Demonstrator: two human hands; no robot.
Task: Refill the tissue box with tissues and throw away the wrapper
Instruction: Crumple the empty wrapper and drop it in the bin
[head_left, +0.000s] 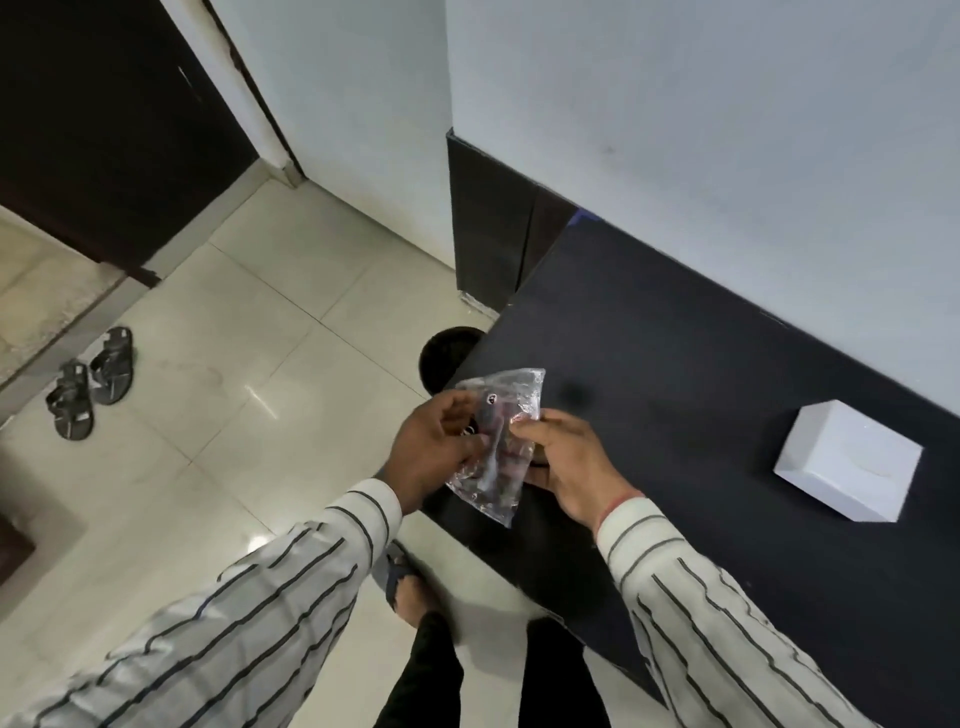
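Observation:
A clear, crinkled plastic wrapper (501, 441) hangs flat between both my hands over the left corner of the black table (701, 364). My left hand (436, 447) pinches its left edge and my right hand (566, 467) pinches its right edge. The wrapper looks empty and see-through. A white tissue box (847, 462) sits on the table to the right, apart from my hands; its top looks plain white and I cannot see any tissue sticking out.
A dark round bin (447, 353) stands on the tiled floor just past the table's left corner, partly hidden by it. A pair of dark sandals (91, 379) lies at the far left. My foot (410, 587) is below the hands. A wall backs the table.

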